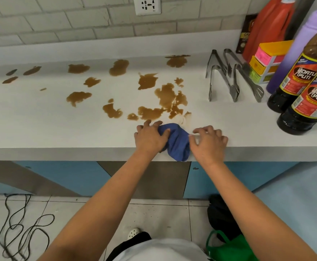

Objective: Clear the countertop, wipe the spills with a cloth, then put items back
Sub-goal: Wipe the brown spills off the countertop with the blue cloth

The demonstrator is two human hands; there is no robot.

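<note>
A crumpled blue cloth (178, 144) lies at the front edge of the white countertop (59, 125), partly hanging over it. My left hand (150, 136) grips the cloth's left side, thumb pressed into the fabric. My right hand (209, 142) rests on the counter against the cloth's right side, fingers spread and curled. Several brown spills (165, 97) cover the counter beyond the cloth, stretching left toward the wall; a smeared wet patch (184, 118) sits just behind the cloth.
Two metal tongs (227, 80) lie at the right. Behind them stand two dark sauce bottles (304, 102), a purple bottle (300, 46), a red bottle (268, 27), a small coloured drawer box (265, 61) and a dark carton (245, 36). A black cable (22, 227) and green bag (231, 247) lie on the floor.
</note>
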